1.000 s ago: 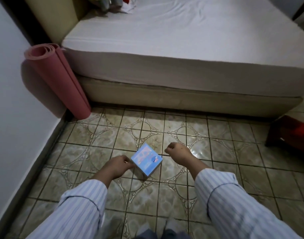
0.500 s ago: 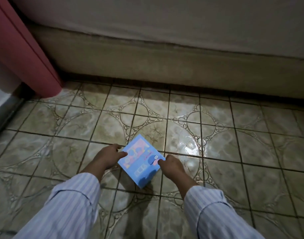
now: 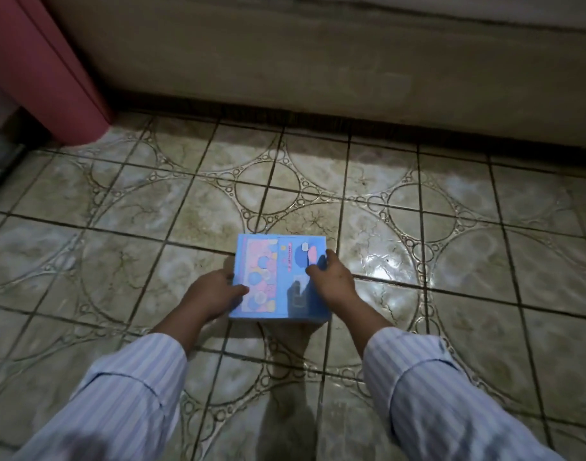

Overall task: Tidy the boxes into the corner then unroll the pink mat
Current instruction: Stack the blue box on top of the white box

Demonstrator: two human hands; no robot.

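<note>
A light blue box (image 3: 280, 281) printed with pink and blue shapes is held between two hands above the tiled floor (image 3: 451, 261), its printed top face turned up toward the camera. The left hand (image 3: 210, 299) clasps the box's left edge, thumb lying on the top face and fingers curled under that side and hidden; the right hand (image 3: 331, 279) clasps the right edge, its fingers (image 3: 318, 266) bent over the top face near the far right corner. Both hands are closed on the box. Both forearms wear pale striped sleeves (image 3: 444, 394). The box casts a shadow on the floor directly below its near edge, which suggests it is raised off the tiles, though contact at its underside cannot be seen. Compared with half a second earlier, the box no longer sits cornerwise to the view: its edges now run roughly square to the tile joints, and both hands grip its sides rather than only touching its top. The rolled pink mat (image 3: 48, 71) stands far to the left of the box and beyond it, beside the base of the bed (image 3: 318, 61), which runs across the scene well beyond the box.
</note>
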